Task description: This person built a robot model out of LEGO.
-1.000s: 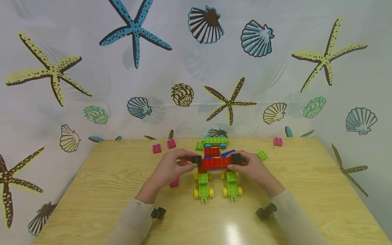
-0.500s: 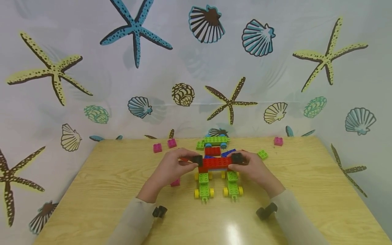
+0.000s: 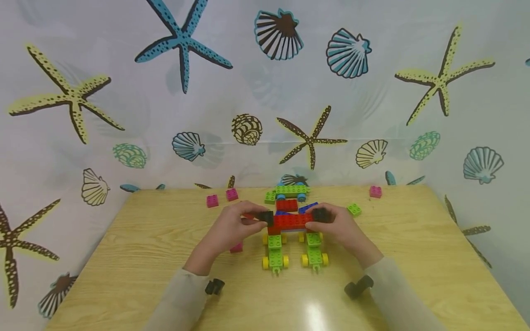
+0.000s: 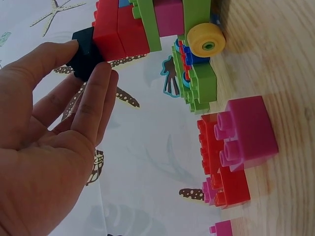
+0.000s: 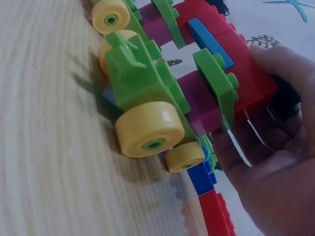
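- Far left on the wooden surface [image 3: 145, 239], two pink bricks [image 3: 221, 197] lie near the back edge, well apart from the hands; a third pink brick [image 3: 236, 248] lies just under the left wrist.
- The left hand [image 3: 232, 227] pinches a black block [image 3: 266, 216] at the left end of the red brick bar [image 3: 290, 221]. The left wrist view shows thumb and fingertips [image 4: 101, 73] closed narrowly on that block.
- The red brick bar sits between the two hands, with its long axis running left to right across the person's front. It sits on top of two green wheeled chassis [image 3: 275, 253] with yellow wheels, which point towards the person.
- Both hands are equally near, one at each end of the bar.
- Behind the bar stands another green wheeled piece [image 3: 290, 191] with a red brick [image 3: 287, 205] just in front of it.
- The right hand [image 3: 345, 230] holds the matching black block [image 3: 319, 214] at the bar's right end, fingers curled round it.
- Further right lie a small green brick [image 3: 354, 209] and a pink brick [image 3: 375, 191].
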`<action>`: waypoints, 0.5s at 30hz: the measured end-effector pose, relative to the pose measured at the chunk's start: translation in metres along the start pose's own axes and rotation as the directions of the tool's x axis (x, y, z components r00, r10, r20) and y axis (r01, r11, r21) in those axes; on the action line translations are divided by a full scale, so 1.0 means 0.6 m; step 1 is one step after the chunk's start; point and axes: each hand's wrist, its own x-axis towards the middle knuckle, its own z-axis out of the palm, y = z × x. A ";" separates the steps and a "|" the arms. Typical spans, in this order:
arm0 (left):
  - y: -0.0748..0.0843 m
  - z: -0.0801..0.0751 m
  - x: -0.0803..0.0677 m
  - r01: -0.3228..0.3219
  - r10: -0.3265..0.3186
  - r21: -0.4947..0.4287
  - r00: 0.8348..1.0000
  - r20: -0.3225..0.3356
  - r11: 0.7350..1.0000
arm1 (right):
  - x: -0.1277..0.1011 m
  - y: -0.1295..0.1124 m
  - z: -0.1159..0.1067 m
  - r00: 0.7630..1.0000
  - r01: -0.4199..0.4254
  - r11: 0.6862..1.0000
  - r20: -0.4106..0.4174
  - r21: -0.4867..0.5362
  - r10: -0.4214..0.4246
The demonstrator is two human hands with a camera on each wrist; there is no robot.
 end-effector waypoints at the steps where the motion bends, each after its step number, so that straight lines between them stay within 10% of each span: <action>1: 0.000 0.001 0.000 0.002 -0.002 0.001 1.000 0.000 1.000 | 0.000 0.001 0.000 1.000 -0.009 1.000 -0.002 -0.001 0.009; 15: -0.021 -0.033 -0.003 0.064 -0.065 -0.004 0.997 -0.050 0.998 | -0.001 0.002 -0.001 1.000 -0.022 0.999 0.006 -0.036 0.022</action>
